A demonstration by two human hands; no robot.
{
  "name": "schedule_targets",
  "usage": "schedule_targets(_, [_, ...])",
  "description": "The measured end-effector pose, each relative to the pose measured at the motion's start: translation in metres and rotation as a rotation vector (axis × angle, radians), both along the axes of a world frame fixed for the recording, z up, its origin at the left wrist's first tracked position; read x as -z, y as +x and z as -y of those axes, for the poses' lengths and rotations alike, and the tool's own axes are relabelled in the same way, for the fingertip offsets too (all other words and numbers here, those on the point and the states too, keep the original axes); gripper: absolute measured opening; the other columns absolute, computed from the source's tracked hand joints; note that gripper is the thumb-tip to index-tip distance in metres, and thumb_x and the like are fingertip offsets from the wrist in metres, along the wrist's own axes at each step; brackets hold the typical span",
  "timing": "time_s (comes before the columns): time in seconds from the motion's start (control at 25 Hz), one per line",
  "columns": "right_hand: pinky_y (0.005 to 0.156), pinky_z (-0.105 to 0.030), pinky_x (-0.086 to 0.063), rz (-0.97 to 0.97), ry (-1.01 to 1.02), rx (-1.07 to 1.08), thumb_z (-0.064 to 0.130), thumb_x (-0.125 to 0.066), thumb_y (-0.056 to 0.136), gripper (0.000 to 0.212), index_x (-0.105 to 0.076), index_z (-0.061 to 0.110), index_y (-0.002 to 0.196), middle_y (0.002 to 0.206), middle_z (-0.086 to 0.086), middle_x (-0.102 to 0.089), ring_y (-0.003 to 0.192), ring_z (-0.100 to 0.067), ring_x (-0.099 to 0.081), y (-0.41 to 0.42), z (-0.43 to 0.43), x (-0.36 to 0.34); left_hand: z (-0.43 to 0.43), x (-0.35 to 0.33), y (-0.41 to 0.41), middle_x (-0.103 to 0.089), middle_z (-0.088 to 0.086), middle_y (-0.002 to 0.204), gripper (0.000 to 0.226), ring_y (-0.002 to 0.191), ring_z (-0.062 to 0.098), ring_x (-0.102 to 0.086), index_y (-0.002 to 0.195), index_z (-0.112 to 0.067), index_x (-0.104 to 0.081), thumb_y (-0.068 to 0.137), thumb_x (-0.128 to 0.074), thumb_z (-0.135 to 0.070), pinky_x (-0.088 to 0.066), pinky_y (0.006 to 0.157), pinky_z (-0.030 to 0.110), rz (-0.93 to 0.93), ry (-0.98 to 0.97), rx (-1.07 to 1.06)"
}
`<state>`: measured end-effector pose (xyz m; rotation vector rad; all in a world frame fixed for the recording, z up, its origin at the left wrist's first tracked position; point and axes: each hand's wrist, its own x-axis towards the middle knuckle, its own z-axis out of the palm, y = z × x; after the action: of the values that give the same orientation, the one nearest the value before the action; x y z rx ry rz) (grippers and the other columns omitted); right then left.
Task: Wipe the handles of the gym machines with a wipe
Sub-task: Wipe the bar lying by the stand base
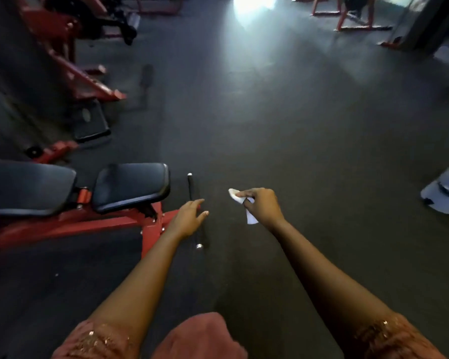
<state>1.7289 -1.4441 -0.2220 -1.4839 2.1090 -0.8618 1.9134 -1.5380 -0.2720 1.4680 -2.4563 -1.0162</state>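
A black handle bar [191, 189] with silver end caps sticks out at the foot of a red bench [130, 186] with black pads. My left hand [189, 218] is over the middle of the bar with its fingers straight and spread; whether it touches the bar I cannot tell. A white wipe [237, 196] is pinched in my right hand [263, 206], which hovers to the right of the bar, apart from it. One end of the wipe sticks out past the fingers, the other hangs below the palm.
Red-framed machines [70, 60] stand along the left and at the back right [358, 19]. A pale grey object [445, 193] lies at the right edge. Dark rubber floor [296, 125] stretches ahead, with a bright glare at the top.
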Motion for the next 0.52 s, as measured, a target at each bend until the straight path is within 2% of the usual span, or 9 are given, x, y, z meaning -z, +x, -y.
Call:
schedule_targets(0.08, [0.086,-0.021,-0.046,0.003,0.049,-0.096,0.014,-0.059,0.086,0.021,-0.071,0.012,0.104,0.109,-0.007,-0.07,0.103,-0.019,-0.063,-0.014,0.047,0.015,0.025,0.017,0.0,-0.051,0.016,0.135,0.044,0.124,0.029,-0.048,0.134,-0.008,-0.046,0.092,-0.055,-0.017,-0.032,0.099,0.027,-0.011,0.03,-0.109])
schedule_targets(0.12, [0.087,-0.024,-0.046,-0.004,0.071,-0.136,0.013,-0.058,0.086,0.022,-0.071,0.013,0.104,0.11,-0.007,-0.069,0.104,-0.019,-0.063,-0.019,0.069,0.024,0.036,0.028,0.0,-0.052,0.016,0.134,0.043,0.123,0.029,-0.049,0.133,-0.007,-0.047,0.091,-0.055,-0.013,-0.033,0.098,0.028,-0.023,0.048,-0.16])
schedule_targets(0.24, [0.088,-0.023,-0.045,0.006,0.139,-0.196,0.01,-0.059,0.085,0.022,-0.07,0.012,0.105,0.111,-0.006,-0.069,0.104,-0.018,-0.062,-0.035,0.133,0.062,0.076,0.079,-0.007,-0.051,0.017,0.135,0.043,0.123,0.029,-0.049,0.133,-0.003,-0.046,0.092,-0.055,-0.014,-0.035,0.102,0.032,-0.043,0.148,-0.332])
schedule_targets(0.36, [0.09,-0.023,-0.047,0.042,0.238,-0.252,0.009,-0.061,0.084,0.023,-0.071,0.014,0.104,0.109,-0.005,-0.069,0.102,-0.016,-0.064,-0.051,0.204,0.132,0.118,0.153,-0.018,-0.052,0.019,0.133,0.044,0.122,0.03,-0.049,0.133,-0.005,-0.046,0.091,-0.056,-0.017,-0.036,0.103,0.034,-0.042,0.28,-0.488])
schedule_targets(0.52, [0.078,-0.026,-0.053,0.089,0.301,-0.308,0.041,-0.061,0.085,0.022,-0.075,0.025,0.093,0.087,0.0,-0.074,0.083,-0.011,-0.068,-0.054,0.263,0.233,0.145,0.25,-0.028,-0.053,0.019,0.129,0.048,0.119,0.031,-0.051,0.136,-0.008,-0.043,0.091,-0.057,-0.021,-0.039,0.099,0.035,-0.08,0.412,-0.766])
